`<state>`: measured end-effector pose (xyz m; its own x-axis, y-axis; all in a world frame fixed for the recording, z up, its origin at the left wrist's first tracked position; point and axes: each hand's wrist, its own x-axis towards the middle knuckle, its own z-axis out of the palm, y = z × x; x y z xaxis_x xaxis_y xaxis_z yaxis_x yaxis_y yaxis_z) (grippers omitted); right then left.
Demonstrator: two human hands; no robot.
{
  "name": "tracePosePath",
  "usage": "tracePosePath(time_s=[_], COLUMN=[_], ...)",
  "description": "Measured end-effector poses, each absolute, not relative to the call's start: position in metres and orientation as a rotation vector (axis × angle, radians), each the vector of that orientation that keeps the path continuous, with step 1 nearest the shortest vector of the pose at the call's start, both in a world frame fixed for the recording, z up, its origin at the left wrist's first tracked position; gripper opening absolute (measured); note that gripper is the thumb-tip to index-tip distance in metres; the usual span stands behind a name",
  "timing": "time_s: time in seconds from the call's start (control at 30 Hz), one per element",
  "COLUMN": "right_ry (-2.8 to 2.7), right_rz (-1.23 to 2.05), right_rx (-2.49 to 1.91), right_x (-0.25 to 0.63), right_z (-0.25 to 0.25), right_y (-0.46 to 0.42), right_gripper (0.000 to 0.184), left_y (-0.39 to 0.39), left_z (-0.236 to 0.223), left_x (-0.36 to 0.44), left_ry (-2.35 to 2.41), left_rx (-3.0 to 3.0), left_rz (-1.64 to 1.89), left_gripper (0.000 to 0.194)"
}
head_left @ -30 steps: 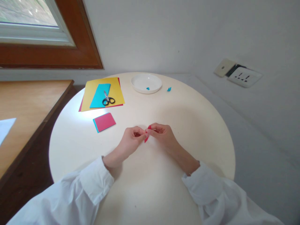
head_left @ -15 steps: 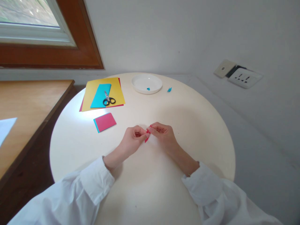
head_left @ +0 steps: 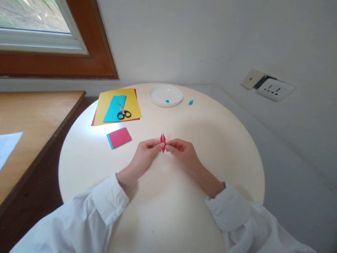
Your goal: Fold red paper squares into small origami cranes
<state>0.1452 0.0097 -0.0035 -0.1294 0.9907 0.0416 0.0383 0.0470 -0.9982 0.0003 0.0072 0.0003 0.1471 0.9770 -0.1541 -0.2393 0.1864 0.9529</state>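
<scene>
The folded red paper (head_left: 164,139) runs twelve to six o'clock. The left hand (head_left: 145,151) pinches it, thumb overlapping; the right hand's (head_left: 183,150) fingertips meet its three-o'clock edge, whether pinching cannot be told.

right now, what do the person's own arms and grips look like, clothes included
The loose white sleeves are creased and plain, with no visible print, and end in wide white cuffs. The left grip and the right grip are bare, with no gloves.
</scene>
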Motion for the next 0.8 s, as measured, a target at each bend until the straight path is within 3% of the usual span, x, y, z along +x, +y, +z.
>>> tracePosePath(time_s=[0.8], right_ry=[-1.227], right_rz=[1.305], right_rx=[-1.063], right_x=[0.1425], right_z=[-0.0086], right_y=[0.0103], right_gripper=[0.016], left_y=[0.0068], left_z=[-0.0027], left_x=[0.0004], left_ry=[0.992], left_rx=[0.965], left_rz=[1.159], left_gripper=[0.019])
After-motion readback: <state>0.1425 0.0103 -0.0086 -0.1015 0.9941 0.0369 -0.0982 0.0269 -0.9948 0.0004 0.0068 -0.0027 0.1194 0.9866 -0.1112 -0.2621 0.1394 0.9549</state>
